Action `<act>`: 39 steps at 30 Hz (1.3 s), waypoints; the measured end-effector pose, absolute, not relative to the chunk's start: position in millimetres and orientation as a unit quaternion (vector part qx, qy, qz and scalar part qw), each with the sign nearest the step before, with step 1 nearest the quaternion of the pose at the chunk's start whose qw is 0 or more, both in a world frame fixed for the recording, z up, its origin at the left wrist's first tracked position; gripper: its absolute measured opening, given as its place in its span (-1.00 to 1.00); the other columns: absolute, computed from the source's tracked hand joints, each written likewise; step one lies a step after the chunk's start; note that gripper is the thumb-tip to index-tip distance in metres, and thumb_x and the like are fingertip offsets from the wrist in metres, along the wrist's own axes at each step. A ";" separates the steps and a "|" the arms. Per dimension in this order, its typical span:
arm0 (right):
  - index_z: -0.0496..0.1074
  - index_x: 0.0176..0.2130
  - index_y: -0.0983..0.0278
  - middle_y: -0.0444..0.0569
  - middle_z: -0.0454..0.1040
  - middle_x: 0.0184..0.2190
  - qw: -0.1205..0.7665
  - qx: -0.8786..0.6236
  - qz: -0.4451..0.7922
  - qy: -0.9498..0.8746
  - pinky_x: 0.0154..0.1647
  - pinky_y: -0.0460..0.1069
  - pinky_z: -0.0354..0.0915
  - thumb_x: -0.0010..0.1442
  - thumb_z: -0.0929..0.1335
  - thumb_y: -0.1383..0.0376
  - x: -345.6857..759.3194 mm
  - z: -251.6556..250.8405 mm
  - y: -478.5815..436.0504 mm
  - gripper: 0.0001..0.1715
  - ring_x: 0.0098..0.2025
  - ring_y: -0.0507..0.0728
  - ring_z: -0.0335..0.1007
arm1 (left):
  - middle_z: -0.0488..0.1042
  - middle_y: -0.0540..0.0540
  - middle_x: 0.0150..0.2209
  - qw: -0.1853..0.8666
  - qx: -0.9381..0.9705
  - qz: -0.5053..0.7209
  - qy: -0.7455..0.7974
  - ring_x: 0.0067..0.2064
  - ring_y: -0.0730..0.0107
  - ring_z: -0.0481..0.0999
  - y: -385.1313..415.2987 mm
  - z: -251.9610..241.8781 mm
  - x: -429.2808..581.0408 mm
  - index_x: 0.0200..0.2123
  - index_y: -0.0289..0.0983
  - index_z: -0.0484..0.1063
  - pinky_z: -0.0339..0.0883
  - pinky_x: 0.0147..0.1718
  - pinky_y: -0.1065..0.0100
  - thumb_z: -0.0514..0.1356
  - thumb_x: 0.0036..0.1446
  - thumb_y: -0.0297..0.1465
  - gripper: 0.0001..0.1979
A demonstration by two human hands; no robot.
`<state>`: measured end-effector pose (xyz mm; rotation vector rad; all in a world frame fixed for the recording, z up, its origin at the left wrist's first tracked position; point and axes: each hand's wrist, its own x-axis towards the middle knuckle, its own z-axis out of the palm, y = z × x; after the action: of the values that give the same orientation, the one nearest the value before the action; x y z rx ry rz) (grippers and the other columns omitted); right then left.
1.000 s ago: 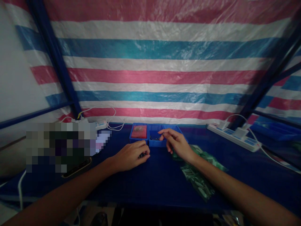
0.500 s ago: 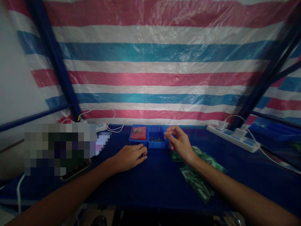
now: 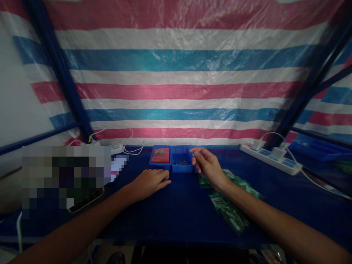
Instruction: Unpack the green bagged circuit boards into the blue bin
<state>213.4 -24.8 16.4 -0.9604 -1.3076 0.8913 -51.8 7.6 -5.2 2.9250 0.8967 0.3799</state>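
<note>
My right hand (image 3: 206, 164) is raised at the right end of the blue bins, thumb and fingertips pinched on a small metal part (image 3: 193, 155) too tiny to name exactly. Below and left of the bins, my left hand (image 3: 152, 182) rests on the table with its fingers curled in; whatever lies under them is hidden. The middle blue bin (image 3: 182, 168) contains several small, dark metal pieces (image 3: 183, 162). Beside it on the left, another blue bin (image 3: 160, 166) holds red plastic bags (image 3: 160, 155). A third bin is partly covered by my right hand.
Green-tinted bags of parts (image 3: 229, 212) lie under and beside my right forearm on the blue table (image 3: 181, 209). Power strips (image 3: 271, 159) with white cables stand at the back on both sides. A dark, phone-like device (image 3: 87, 200) lies at left near a blurred-out area.
The view has shifted slightly. My left fingers have closed in more, and dark bits that showed beneath them no longer show. My right hand stays pinched by the bins, turned slightly.
</note>
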 end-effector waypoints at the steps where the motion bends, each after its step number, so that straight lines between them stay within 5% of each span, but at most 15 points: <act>1: 0.45 -0.04 0.27 -0.19 0.45 -0.49 0.600 -0.416 0.384 -0.566 -0.76 -0.17 0.05 0.30 0.42 -0.04 213.7 16.1 -24.3 -0.54 -0.68 -0.06 0.17 | 0.54 0.03 -0.22 0.040 0.947 0.128 0.291 -0.23 0.35 0.56 7.4 -4.9 -51.8 -0.19 -0.19 0.33 0.19 -0.33 0.38 0.11 0.48 -0.21 -0.80; 16: 0.39 -0.03 0.22 -0.17 0.46 -0.36 0.589 -0.421 0.358 -0.590 -0.77 -0.16 0.08 0.30 0.40 -0.07 213.5 12.5 -22.2 -0.53 -0.66 -0.07 0.22 | 0.47 -0.01 -0.37 0.034 0.944 0.142 0.296 -0.34 0.37 0.47 8.3 -6.5 -50.0 -0.35 -0.25 0.33 0.18 -0.34 0.36 0.05 0.50 -0.16 -0.62; 39: 0.40 -0.03 0.23 -0.15 0.46 -0.36 0.557 -0.437 0.326 -0.626 -0.75 -0.13 0.11 0.34 0.38 -0.03 210.9 10.0 -23.6 -0.58 -0.67 -0.07 0.23 | 0.47 0.00 -0.31 0.000 0.956 0.102 0.274 -0.32 0.35 0.47 -4.3 2.1 -46.6 -0.31 -0.23 0.32 0.12 -0.39 0.35 0.13 0.46 -0.19 -0.70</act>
<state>210.9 -23.6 10.0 -1.0322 -1.4782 0.7694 -46.6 -4.3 2.1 3.0049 0.8610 0.3198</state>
